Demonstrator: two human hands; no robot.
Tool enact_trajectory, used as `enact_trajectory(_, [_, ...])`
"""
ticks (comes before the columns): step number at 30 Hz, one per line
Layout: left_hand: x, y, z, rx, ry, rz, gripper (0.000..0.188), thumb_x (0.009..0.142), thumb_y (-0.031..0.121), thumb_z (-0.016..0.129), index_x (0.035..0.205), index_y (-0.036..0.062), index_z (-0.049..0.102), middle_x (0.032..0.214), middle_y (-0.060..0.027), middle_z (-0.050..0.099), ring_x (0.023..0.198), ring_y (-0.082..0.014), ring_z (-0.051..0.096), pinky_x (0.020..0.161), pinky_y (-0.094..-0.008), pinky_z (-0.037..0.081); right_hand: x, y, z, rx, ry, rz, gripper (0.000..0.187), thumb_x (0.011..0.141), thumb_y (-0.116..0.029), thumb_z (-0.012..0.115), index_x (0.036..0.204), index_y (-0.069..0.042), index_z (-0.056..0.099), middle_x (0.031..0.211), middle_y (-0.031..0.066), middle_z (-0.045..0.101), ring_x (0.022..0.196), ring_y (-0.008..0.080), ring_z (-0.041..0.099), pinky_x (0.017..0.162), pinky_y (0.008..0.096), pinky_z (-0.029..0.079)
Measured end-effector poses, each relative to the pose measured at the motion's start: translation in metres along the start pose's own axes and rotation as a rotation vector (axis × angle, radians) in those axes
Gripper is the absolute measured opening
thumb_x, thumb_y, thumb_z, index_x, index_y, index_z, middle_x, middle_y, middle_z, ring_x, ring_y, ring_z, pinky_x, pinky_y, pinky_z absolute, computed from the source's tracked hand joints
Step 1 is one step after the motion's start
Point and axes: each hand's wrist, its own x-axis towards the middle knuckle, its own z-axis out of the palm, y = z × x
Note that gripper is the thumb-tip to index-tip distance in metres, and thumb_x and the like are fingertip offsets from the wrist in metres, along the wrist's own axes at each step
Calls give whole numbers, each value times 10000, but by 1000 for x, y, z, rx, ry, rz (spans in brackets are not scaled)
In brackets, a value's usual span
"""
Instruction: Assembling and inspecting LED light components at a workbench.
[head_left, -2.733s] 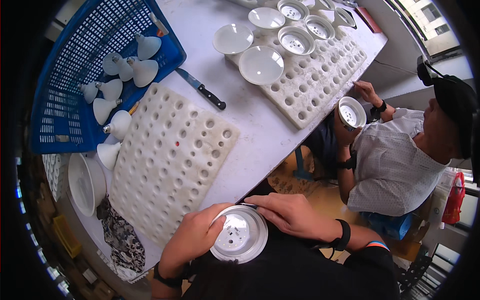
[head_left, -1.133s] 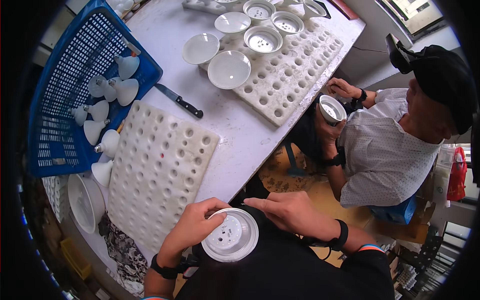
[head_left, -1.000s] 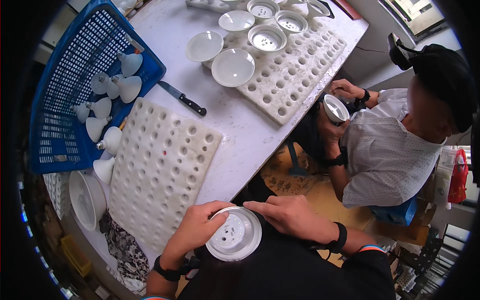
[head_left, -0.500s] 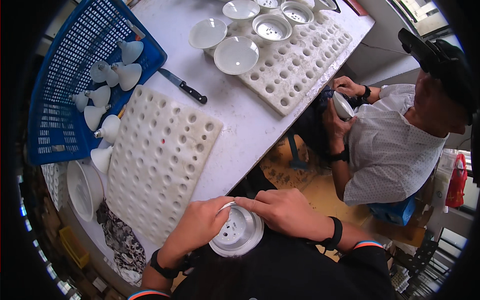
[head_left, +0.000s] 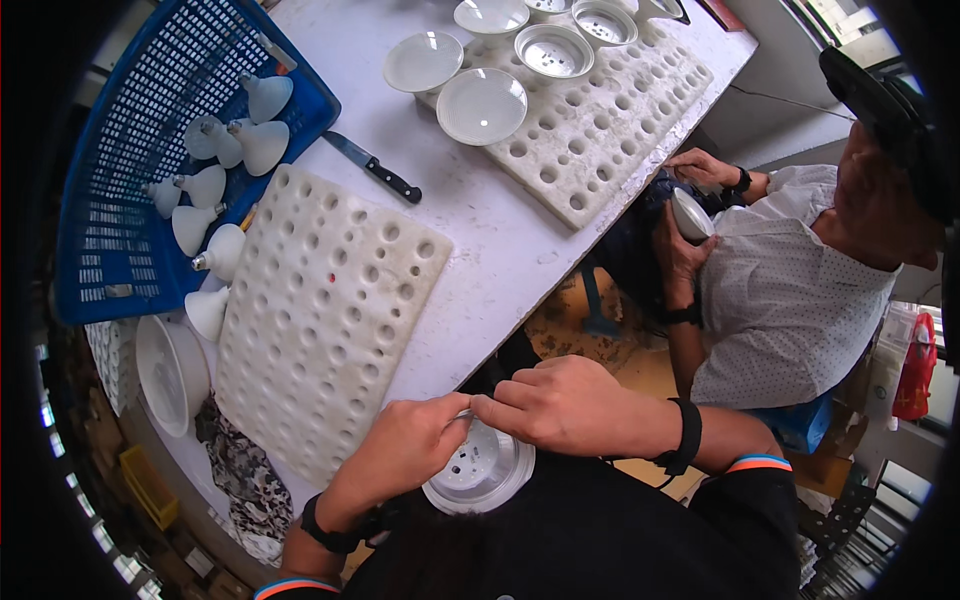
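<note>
Close to my body is an open white bulb housing [head_left: 487,474], with a round board carrying small dark chips inside. My left hand [head_left: 405,448] is closed at its far left rim, thumb and forefinger together. Just right of it, my right hand [head_left: 562,404] has its fingers curled and closed over the far rim, fingertips meeting those of my left. Whatever small part may be between the fingertips is hidden. Ahead on the left lies a white foam board [head_left: 318,318] with rows of round holes.
A blue plastic basket [head_left: 98,225] holds several white bulbs [head_left: 265,147]. A black-handled knife [head_left: 385,178] lies on the table. Several open bulb housings [head_left: 482,106] stand around a second holed board [head_left: 585,150]. A white basin [head_left: 165,375] is at left. At right, a seated person [head_left: 790,290] holds another housing.
My right hand's straight forefinger has curled in, and the hand has turned and risen slightly at the rim. My left hand keeps its grip. The whole view has shifted slightly.
</note>
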Motion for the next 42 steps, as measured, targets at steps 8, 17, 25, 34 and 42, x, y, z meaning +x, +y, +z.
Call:
enact_trajectory(8, [0, -5, 2, 45, -33, 2, 173, 827, 129, 577, 957, 24, 622, 772, -211, 614, 717, -376, 605, 610, -388, 476, 7, 3, -1, -35, -34, -74, 177, 712, -127, 574, 871, -54, 548, 647, 26, 488, 566, 168, 566, 456, 305, 443])
enact_trajectory(17, [-5, -5, -4, -352, -86, -120, 334, 815, 157, 568, 1119, 21, 563, 950, -186, 642, 884, -335, 626, 776, -381, 483, -2, 0, 10, 64, -26, 122, 234, 729, -117, 585, 956, -76, 549, 641, 38, 509, 585, 199, 600, 449, 334, 453])
enact_trajectory(25, [-16, -9, 4, -378, 39, -113, 331, 888, 68, 463, 1201, -15, 529, 1048, -166, 641, 969, -229, 628, 839, -318, 473, -12, -1, 9, 9, 4, 234, 196, 754, -144, 579, 940, -87, 559, 630, 23, 518, 589, 185, 598, 466, 322, 461])
enact_trajectory(34, [-16, -8, 13, -171, 51, 14, 286, 896, 83, 446, 1155, -9, 521, 918, -229, 621, 832, -387, 611, 733, -425, 483, 7, -8, 6, -78, -2, -19, 124, 724, -131, 561, 822, -58, 540, 632, 29, 522, 577, 175, 593, 477, 312, 469])
enact_trajectory(42, [-15, -6, 10, -181, 8, 28, 280, 893, 85, 441, 1143, -17, 514, 915, -244, 610, 823, -412, 594, 719, -460, 468, 11, -4, -1, -143, -73, -123, 244, 721, -147, 571, 939, -40, 552, 651, 13, 498, 562, 150, 568, 460, 287, 451])
